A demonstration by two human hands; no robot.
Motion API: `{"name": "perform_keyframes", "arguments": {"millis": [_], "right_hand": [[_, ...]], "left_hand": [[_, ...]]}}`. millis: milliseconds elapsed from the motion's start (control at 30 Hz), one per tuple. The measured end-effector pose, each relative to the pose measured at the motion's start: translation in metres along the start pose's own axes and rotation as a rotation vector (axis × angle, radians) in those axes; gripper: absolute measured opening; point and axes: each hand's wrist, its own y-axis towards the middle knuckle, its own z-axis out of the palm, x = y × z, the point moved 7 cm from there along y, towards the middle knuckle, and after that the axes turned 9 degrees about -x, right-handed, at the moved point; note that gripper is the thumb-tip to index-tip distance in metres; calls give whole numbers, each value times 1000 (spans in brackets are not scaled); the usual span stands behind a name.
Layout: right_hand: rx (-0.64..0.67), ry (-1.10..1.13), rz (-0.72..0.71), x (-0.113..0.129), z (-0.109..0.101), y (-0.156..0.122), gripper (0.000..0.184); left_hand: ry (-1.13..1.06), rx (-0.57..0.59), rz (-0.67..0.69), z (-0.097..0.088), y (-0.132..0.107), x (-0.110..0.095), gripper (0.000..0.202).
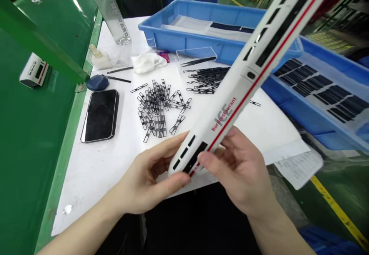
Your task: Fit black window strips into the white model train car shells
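Note:
A long white model train car body [239,85] with a red stripe, black windows and "ICE Bordrestaurant" lettering slants up to the right in front of me. My left hand [155,174] grips its lower end, the thumb along the bottom edge. Further up that end, my right hand [239,166] holds the striped side, its thumb beside the black window. Beyond the hands on the white table [127,174] lies a heap of small black-framed clear strips [157,103]. A second pile of longer dark strips [206,80] is partly hidden behind the car body.
A smartphone [100,114], a dark blue pouch [97,82] and a clear bottle [115,20] stand along the left side. Blue bins [161,35] with dark parts line the back and right. A green partition [17,132] borders the left, with a white train piece [35,70].

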Motion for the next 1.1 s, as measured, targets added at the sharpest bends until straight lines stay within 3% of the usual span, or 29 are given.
{"name": "perform_keyframes", "arguments": {"millis": [100, 267, 400, 467, 533, 600, 667, 733, 833, 900, 1000, 1100], "right_hand": [[25, 33, 46, 2, 1, -4, 41], [5, -17, 26, 10, -3, -9, 38], [-5, -115, -81, 32, -26, -9, 36], [2, -285, -152, 48, -47, -7, 36], [-3, -597, -289, 66, -72, -2, 28], [55, -960, -539, 81, -88, 1, 23], [152, -1246, -833, 88, -95, 1, 28], [264, -1402, -1083, 87, -94, 0, 33], [442, -1412, -1317, 85, -81, 1, 32], [542, -1341, -1406, 85, -69, 1, 32], [591, -1255, -1440, 83, -59, 5, 30], [593, -1214, -1397, 74, -65, 12, 29]], "left_hand": [[87, 2, 14, 2, -3, -6, 74], [207, -86, -39, 13, -1, -8, 65], [276, -15, -53, 39, 10, -11, 62], [354, 39, -82, 48, 14, -15, 63], [318, 18, -108, 42, 20, -23, 54], [80, -40, -139, 25, 26, -33, 44], [-206, -7, -211, 8, 32, -38, 60], [-312, 110, -359, -2, 37, -34, 78], [-124, 227, -667, -10, 34, -11, 90], [50, 261, -784, -9, 32, 2, 92], [201, 277, -767, 1, 35, 6, 77], [303, 206, -679, -1, 38, -2, 64]]}}
